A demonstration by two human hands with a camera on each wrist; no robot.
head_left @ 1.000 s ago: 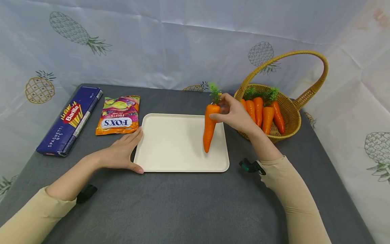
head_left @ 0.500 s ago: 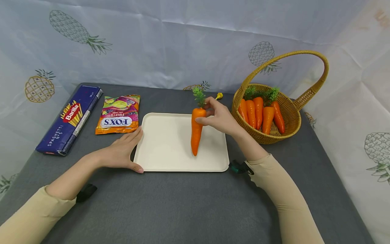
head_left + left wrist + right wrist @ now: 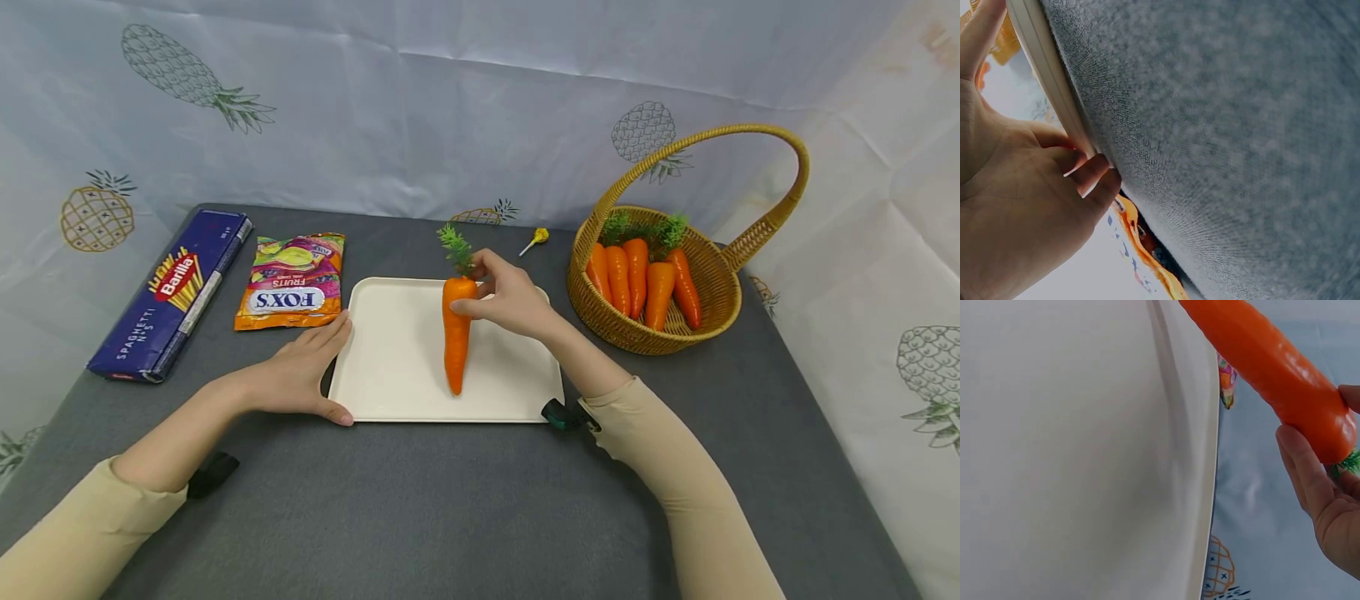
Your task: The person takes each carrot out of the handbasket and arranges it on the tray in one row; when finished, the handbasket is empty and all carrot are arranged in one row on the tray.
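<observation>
My right hand [image 3: 513, 298] pinches an orange carrot [image 3: 456, 342] near its thick end, below the green leafy top. The carrot points tip-down toward me over the middle of a cream rectangular tray [image 3: 397, 367]. In the right wrist view, thumb and fingers press on opposite sides of the carrot [image 3: 1272, 365], which looks raised off the tray. My left hand [image 3: 300, 379] rests spread along the tray's left edge, thumb at the near corner. From the left wrist, fingertips touch the tray's side wall [image 3: 1054, 78]. Where the carrot's tip ends is cut off in the right wrist view.
A wicker basket [image 3: 622, 333] with a tall handle stands at right, holding several carrots [image 3: 660, 292]. Behind the tray lies a yellow lollipop [image 3: 540, 237]. To the left are a FOX'S candy bag [image 3: 292, 279] and a blue Barilla spaghetti box [image 3: 172, 296]. Pineapple-printed cloth [image 3: 450, 125] hangs behind.
My right hand has carried the carrot left and slightly nearer, from beside the basket to over the tray's middle. The lollipop behind has come into view. The left hand stays put.
</observation>
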